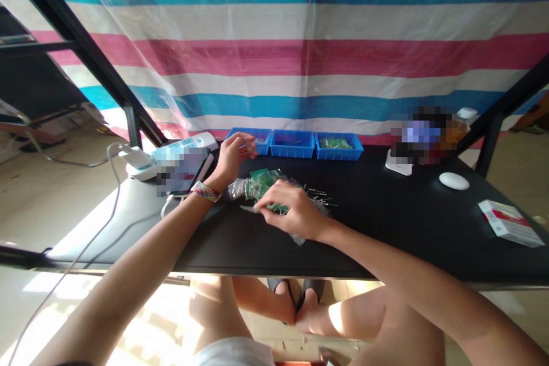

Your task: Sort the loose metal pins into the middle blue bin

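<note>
A pale piece [247,208] juts from the right hand [286,206], pinched between its thumb and fingertips. Packets [258,183] lie piled just behind that grip. Farther left, the left hand [234,154] curls loosely by a blue tray [263,147]; I cannot tell whether it holds anything.

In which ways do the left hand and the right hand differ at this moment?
The left hand is by the left tray, while the right hand is nearer the person, over the packets. The left hand has a colourful band at its wrist; the right hand has none. The right hand pinches a thin pale piece; whether the left hand holds anything is unclear. Both hands are ungloved.
</note>
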Demonstrator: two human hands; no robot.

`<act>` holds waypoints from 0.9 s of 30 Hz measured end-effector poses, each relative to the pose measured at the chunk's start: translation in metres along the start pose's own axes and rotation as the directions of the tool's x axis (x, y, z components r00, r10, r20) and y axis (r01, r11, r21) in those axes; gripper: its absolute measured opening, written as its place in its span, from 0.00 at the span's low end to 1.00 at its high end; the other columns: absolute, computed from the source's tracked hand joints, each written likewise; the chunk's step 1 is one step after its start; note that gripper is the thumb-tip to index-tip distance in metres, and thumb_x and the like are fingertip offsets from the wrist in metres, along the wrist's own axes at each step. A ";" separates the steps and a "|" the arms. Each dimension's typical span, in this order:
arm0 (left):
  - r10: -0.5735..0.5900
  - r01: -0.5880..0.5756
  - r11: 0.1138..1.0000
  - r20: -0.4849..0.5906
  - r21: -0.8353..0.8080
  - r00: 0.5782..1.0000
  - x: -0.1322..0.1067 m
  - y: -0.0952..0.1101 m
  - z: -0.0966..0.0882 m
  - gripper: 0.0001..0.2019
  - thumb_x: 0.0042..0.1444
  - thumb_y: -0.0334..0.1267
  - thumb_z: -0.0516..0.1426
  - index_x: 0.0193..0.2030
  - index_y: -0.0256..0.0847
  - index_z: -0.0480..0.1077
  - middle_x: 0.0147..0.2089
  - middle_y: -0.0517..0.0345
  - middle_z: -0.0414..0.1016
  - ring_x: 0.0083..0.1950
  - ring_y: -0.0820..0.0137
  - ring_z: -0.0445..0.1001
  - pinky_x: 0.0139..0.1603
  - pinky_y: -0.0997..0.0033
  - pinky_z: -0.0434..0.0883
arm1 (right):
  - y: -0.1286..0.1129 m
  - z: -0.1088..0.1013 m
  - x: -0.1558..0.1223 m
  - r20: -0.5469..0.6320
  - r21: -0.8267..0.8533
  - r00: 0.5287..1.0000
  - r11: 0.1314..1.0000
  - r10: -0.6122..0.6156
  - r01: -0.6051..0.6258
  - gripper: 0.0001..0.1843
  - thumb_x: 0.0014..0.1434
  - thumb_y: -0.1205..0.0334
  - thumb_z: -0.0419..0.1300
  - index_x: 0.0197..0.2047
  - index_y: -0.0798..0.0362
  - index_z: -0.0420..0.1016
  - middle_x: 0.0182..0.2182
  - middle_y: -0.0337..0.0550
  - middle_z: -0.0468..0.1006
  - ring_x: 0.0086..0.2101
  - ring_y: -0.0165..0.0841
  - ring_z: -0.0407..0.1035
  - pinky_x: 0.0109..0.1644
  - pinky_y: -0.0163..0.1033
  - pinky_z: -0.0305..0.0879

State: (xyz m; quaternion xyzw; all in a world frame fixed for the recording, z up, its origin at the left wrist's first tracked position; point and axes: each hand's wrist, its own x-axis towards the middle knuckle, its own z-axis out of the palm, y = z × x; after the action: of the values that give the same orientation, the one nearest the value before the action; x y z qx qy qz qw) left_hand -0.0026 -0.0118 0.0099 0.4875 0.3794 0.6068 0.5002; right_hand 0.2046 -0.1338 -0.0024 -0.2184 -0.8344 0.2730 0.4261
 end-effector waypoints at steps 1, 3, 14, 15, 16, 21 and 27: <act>-0.007 0.006 1.000 0.073 0.017 0.997 -0.002 0.001 0.003 0.09 0.56 0.42 0.63 0.35 0.38 0.75 0.31 0.57 0.76 0.28 0.72 0.76 0.32 0.73 0.73 | 0.003 -0.002 0.002 -0.107 0.128 0.985 0.985 0.134 -0.120 0.06 0.68 0.60 0.62 0.42 0.48 0.82 0.37 0.42 0.84 0.37 0.36 0.75 0.46 0.45 0.73; -0.055 0.046 0.998 0.230 0.042 0.972 -0.009 0.004 0.009 0.15 0.59 0.49 0.63 0.33 0.37 0.77 0.29 0.55 0.75 0.29 0.70 0.76 0.32 0.71 0.73 | 0.013 -0.008 0.005 -0.259 0.366 0.891 0.891 0.374 -0.267 0.08 0.65 0.55 0.65 0.42 0.49 0.82 0.34 0.42 0.83 0.32 0.34 0.74 0.38 0.41 0.72; -0.318 0.183 0.939 0.532 0.292 0.784 -0.030 0.002 0.025 0.34 0.67 0.65 0.54 0.27 0.35 0.80 0.19 0.48 0.74 0.19 0.71 0.68 0.20 0.72 0.61 | 0.041 -0.032 0.011 -0.418 0.342 0.819 0.903 0.394 -0.259 0.09 0.62 0.53 0.67 0.40 0.49 0.83 0.39 0.44 0.85 0.37 0.37 0.77 0.45 0.44 0.74; -0.320 0.195 0.939 0.513 0.283 0.797 -0.031 0.003 0.026 0.31 0.65 0.63 0.57 0.28 0.35 0.81 0.22 0.46 0.76 0.20 0.70 0.70 0.20 0.72 0.61 | 0.041 -0.032 0.011 -0.417 0.301 0.837 0.923 0.355 -0.241 0.09 0.63 0.53 0.67 0.39 0.48 0.84 0.41 0.45 0.85 0.40 0.39 0.78 0.47 0.45 0.75; -0.313 0.203 0.942 0.488 0.266 0.815 -0.031 0.004 0.026 0.27 0.63 0.60 0.62 0.29 0.35 0.81 0.25 0.45 0.79 0.21 0.70 0.72 0.20 0.72 0.62 | 0.041 -0.032 0.010 -0.416 0.264 0.852 0.939 0.317 -0.220 0.08 0.63 0.54 0.66 0.39 0.48 0.84 0.42 0.45 0.85 0.44 0.40 0.78 0.50 0.46 0.75; -0.279 0.229 0.959 0.427 0.164 0.860 -0.034 0.007 0.028 0.16 0.51 0.46 0.73 0.39 0.36 0.82 0.34 0.48 0.84 0.28 0.69 0.78 0.27 0.73 0.72 | 0.043 -0.032 0.009 -0.440 0.146 0.870 0.974 0.221 -0.174 0.06 0.64 0.58 0.65 0.40 0.47 0.85 0.52 0.48 0.83 0.54 0.43 0.76 0.55 0.48 0.74; -0.238 0.190 0.969 0.376 0.161 0.896 -0.028 0.005 0.024 0.20 0.50 0.45 0.74 0.40 0.38 0.73 0.34 0.53 0.82 0.30 0.68 0.82 0.30 0.74 0.74 | 0.050 -0.029 0.007 -0.412 0.220 0.864 0.952 0.288 -0.212 0.14 0.64 0.58 0.65 0.52 0.45 0.84 0.52 0.46 0.82 0.45 0.38 0.78 0.49 0.45 0.75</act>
State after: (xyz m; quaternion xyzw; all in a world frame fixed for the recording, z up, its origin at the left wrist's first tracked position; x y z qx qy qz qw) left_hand 0.0201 -0.0408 0.0149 0.5836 0.3586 0.4141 0.5995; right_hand 0.2313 -0.0843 -0.0164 -0.3444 -0.6550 0.3389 0.5810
